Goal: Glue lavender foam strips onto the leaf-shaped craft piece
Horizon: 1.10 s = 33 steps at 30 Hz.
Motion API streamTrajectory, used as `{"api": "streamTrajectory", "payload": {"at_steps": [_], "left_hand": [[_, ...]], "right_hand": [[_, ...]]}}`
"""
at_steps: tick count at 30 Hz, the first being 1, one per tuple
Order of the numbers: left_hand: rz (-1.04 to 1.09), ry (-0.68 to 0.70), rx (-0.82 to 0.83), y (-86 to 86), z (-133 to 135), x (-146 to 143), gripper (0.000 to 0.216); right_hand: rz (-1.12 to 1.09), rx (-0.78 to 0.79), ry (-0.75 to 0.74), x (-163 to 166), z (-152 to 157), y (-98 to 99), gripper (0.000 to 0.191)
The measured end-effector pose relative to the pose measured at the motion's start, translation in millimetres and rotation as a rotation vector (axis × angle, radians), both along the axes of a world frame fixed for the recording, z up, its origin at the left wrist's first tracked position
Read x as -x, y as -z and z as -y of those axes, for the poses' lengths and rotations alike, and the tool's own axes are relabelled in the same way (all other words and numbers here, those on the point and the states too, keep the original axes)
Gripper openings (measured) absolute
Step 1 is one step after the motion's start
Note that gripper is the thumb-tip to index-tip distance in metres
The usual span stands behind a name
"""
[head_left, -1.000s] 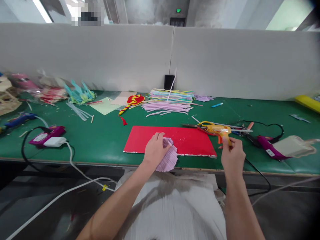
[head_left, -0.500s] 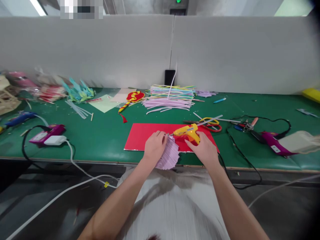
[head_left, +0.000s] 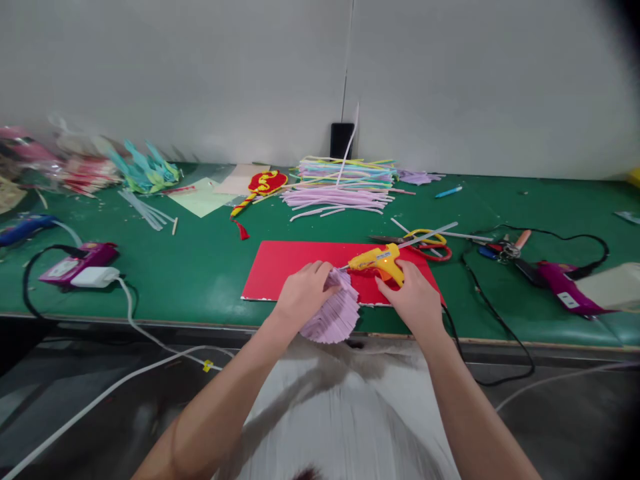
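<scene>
My left hand [head_left: 306, 291] is closed on a lilac pleated fan-shaped piece [head_left: 334, 315], gripping its upper edge; the fan hangs over the near edge of a red board [head_left: 280, 270]. In my right hand [head_left: 413, 297] is a yellow hot glue gun [head_left: 377, 259], held by its handle, with a pale glue stick [head_left: 429, 235] poking out of its back end. The gun's nozzle points left and reaches the top of the fan near my left fingertips; whether it touches is too small to tell. My right fingers curl round the handle by the orange trigger.
Behind the gun lie scissors [head_left: 433, 252] with red and yellow handles. A heap of pastel pipe cleaners [head_left: 345, 183] and a red-and-yellow fan ornament [head_left: 267, 181] are farther back. Purple power sockets [head_left: 570, 287] and cords lie at right, another purple socket [head_left: 83, 261] at left.
The camera view has tilted down a little. My left hand has shifted slightly on the lilac fan, so more of it shows. The glue gun stays at its top edge.
</scene>
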State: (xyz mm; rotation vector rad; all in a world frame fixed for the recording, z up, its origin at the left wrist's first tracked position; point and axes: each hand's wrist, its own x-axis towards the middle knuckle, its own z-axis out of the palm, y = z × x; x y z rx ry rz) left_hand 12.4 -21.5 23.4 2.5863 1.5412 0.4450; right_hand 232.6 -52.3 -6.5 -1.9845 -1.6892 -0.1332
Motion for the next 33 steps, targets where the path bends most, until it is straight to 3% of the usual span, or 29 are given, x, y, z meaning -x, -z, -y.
{"api": "streamTrajectory", "payload": {"at_steps": [5, 16, 26, 33], "left_hand": [[-0.114, 0.015, -0.103, 2.8, 0.6, -6.3, 0.02], [-0.152, -0.073, -0.153, -2.1, -11.9, -16.8, 0.035], [-0.032, -0.12, -0.167, 13.9, -17.1, -12.1, 0.033], [-0.021, -0.113, -0.191, 15.3, -17.5, -11.4, 0.033]], "right_hand": [[0.016, -0.05, -0.022, -2.3, -4.3, 2.5, 0.048], [0.126, -0.156, -0.084, -4.1, 0.8, 11.5, 0.048], [0.119, -0.152, -0.101, -2.8, -1.2, 10.6, 0.043], [0.078, -0.152, -0.145, -3.0, -3.0, 12.2, 0.042]]}}
